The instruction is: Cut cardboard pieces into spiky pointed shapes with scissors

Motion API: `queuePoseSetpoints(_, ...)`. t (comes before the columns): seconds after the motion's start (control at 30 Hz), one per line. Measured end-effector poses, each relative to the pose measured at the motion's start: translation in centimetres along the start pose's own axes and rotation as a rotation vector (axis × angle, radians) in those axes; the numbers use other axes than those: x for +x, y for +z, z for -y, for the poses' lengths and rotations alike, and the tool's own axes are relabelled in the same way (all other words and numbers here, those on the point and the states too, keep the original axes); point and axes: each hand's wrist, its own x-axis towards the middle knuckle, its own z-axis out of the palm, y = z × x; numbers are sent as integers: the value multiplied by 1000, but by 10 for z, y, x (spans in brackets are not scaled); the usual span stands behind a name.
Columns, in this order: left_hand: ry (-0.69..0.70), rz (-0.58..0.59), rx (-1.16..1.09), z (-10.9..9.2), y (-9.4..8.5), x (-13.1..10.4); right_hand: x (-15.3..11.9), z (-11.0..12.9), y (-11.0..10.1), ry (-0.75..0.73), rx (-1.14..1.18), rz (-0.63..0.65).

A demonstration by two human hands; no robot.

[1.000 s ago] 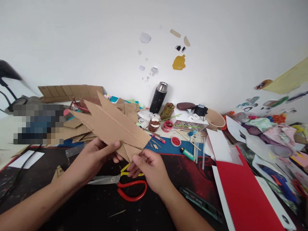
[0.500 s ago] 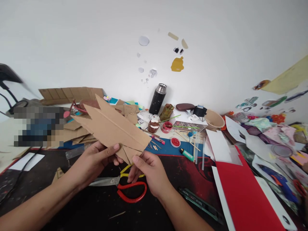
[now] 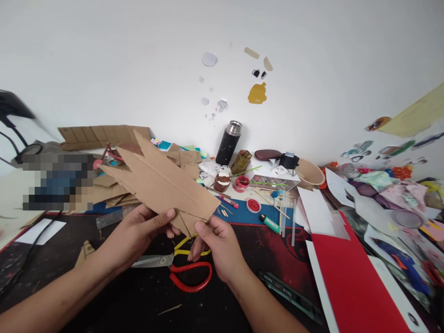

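Between my two hands is a brown cardboard cutout (image 3: 163,175) with several pointed tips at its upper left and a straight edge at the right. My left hand (image 3: 142,236) pinches its lower edge, thumb on top and fingers beneath. At the lower right corner my right hand (image 3: 218,245) grips it with the thumb in front. A smaller triangular cardboard piece (image 3: 189,223) sits along the cutout's lower edge, between both thumbs; whether it is joined there I cannot tell. Below lie scissors (image 3: 190,277) with one red and one yellow handle, partly behind my hands.
A green utility knife (image 3: 291,296) lies on the dark mat at the right, near a red sheet (image 3: 360,282). Behind stand a black flask (image 3: 228,143) and paint jars (image 3: 241,183). A glue-like green tube (image 3: 270,223) and cardboard scraps (image 3: 107,185) lie around.
The cutout's pointed end has swung slightly left and up in my hands. Both hands keep their hold, and the view has shifted a little.
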Motion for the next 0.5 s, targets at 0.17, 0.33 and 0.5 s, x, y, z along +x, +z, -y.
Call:
queuePoseSetpoints(0.17,-7,8,-21,-2,2,0,0,-4,0,-7,41,-6)
queuePoseSetpoints(0.33,-21,22,-44,-6,5,-1,-1,-4,0,-1,69,0)
queuePoseSetpoints(0.5,-52,-14,-77,-6,4,-1,0,-4,0,-18,91,12)
